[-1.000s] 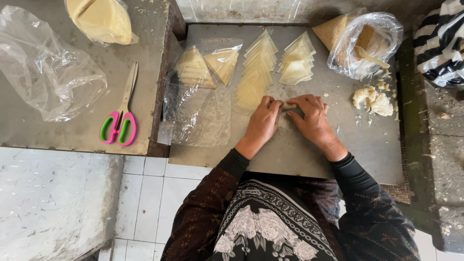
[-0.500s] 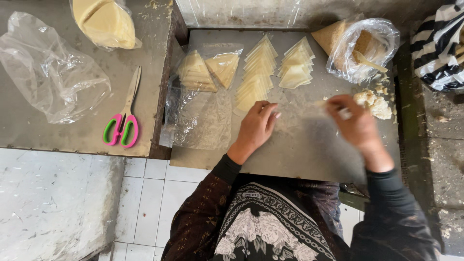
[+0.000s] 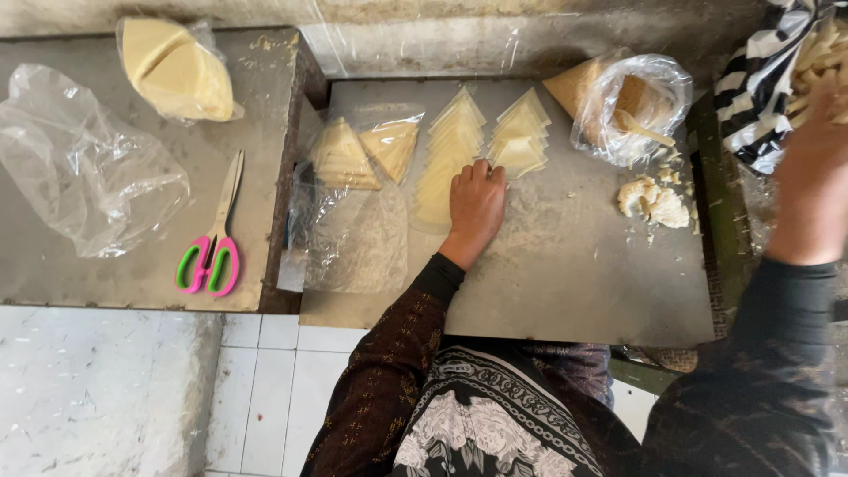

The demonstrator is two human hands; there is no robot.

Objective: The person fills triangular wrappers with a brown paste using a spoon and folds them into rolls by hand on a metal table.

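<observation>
My left hand lies flat on the grey metal board, fingertips touching the near end of a fanned row of pale triangular pastry sheets. A second fanned stack lies just to its right. My right hand is blurred at the far right, off the board, back towards me, near a pile of pale folded pieces on a striped cloth. What its fingers hold is hidden. A crumbly white lump of filling sits between the two hands.
A clear bag with brown filling and a spoon stands at the board's back right. Wrapped triangles in plastic lie left of my hand. On the left table are pink-green scissors, a crumpled bag and bagged pastry.
My right hand left the board's middle, passed the filling lump and swung out to the far right. My left hand slid up to the pastry sheets.
</observation>
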